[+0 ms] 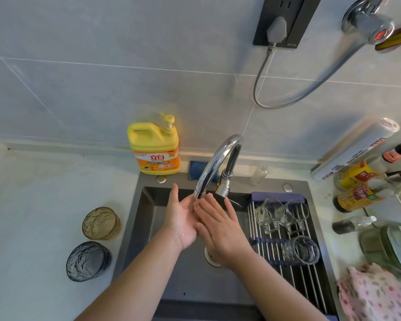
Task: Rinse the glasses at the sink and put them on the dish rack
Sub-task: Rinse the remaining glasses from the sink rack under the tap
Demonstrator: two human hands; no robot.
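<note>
Both hands are under the spout of the chrome tap (218, 165), over the dark sink (134, 228). My left hand (182, 218) lies palm up with straight fingers. My right hand (220, 224) lies palm down across it, fingers straight, touching the left fingers. Neither holds anything. An amber glass (101, 223) and a blue-grey glass (88, 261) stand on the counter left of the sink. On the roll-up dish rack (310, 281) over the sink's right side lie two clear stemmed glasses (267, 213) (294, 212) and a clear tumbler (301, 250).
A yellow dish-soap bottle (154, 148) and a blue sponge (198, 169) sit behind the sink. Sauce bottles (357, 186), a foil roll (354, 149), a pot with lid (389, 249) and a pink cloth (375, 295) crowd the right counter. A cable (262, 72) hangs from the wall socket.
</note>
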